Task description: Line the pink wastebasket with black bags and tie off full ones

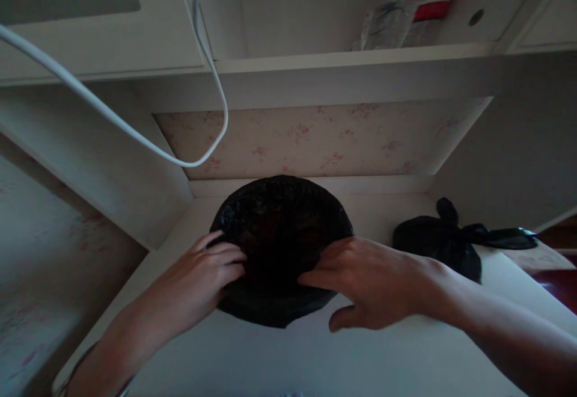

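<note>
**Both hands on a round black bundle at the back of the tabletop**

A round black bundle [282, 246], wrapped in crinkled dark plastic, sits on the white tabletop [270, 355] close to its back edge, roughly midway between the left and right sides. The left hand [202, 280] rests on the bundle's left flank, its fingers [228, 258] curled loosely and pressing into the plastic. The right hand [365, 283] lies against the right flank, fingers [322, 264] stretched out flat over the wrap and the thumb down on the tabletop beneath. Neither hand has closed around the bundle; both are spread and touching it, cupping it from either side.

As far as can be judged, the handling is at an early point: the bundle is still resting on the tabletop, not lifted, and its wrap looks shut.

A smaller black bag [439, 240], knotted at the top, lies near the right edge of the tabletop, apart from the right hand. A white cable [135, 135] hangs in a loop above the back left corner, and a packet [406, 6] stands on the shelf overhead.
</note>
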### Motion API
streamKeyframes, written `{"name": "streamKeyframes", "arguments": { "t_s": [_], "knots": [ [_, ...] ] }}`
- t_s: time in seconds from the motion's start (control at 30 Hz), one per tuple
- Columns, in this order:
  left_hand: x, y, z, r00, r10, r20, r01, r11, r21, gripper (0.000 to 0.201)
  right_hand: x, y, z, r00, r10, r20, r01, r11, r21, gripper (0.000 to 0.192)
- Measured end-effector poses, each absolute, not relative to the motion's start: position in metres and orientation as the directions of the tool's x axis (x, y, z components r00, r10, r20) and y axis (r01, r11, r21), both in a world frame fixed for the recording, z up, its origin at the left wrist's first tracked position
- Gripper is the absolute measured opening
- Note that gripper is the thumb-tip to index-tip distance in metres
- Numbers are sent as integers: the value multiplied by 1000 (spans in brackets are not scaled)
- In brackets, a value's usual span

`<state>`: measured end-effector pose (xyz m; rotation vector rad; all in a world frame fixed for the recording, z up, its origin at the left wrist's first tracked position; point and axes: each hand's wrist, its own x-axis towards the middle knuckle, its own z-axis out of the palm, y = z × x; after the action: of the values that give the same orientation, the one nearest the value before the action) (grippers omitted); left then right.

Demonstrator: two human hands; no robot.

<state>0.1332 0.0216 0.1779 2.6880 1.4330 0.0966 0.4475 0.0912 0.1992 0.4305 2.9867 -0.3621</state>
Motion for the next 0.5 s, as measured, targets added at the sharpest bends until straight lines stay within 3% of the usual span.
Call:
{"name": "streamKeyframes", "arguments": {
  "t_s": [0.1, 0.2, 0.3, 0.4, 0.5],
  "knots": [
    [139, 13, 180, 563, 821, 97, 824, -566, 1, 52, 448, 95, 199, -950, 286, -126, 306, 934, -185, 70],
    [173, 0, 178, 666, 738, 109, 731, -675, 97, 72, 443, 101, 193, -932, 317, -176, 342, 929, -141, 51],
    [212, -7, 167, 628, 741, 240, 733, -666, 140, 53, 435, 101, 185, -917, 324, -232, 346, 936, -64, 26],
    [234, -5, 150, 553, 752, 359, 785, -615, 78, 40, 429, 95, 181, -913, 328, -243, 337, 941, 6, 21],
    [237, -2, 140, 543, 741, 394, 811, -585, -17, 32, 428, 87, 182, -910, 341, -235, 353, 936, -8, 22]
  ]
}}
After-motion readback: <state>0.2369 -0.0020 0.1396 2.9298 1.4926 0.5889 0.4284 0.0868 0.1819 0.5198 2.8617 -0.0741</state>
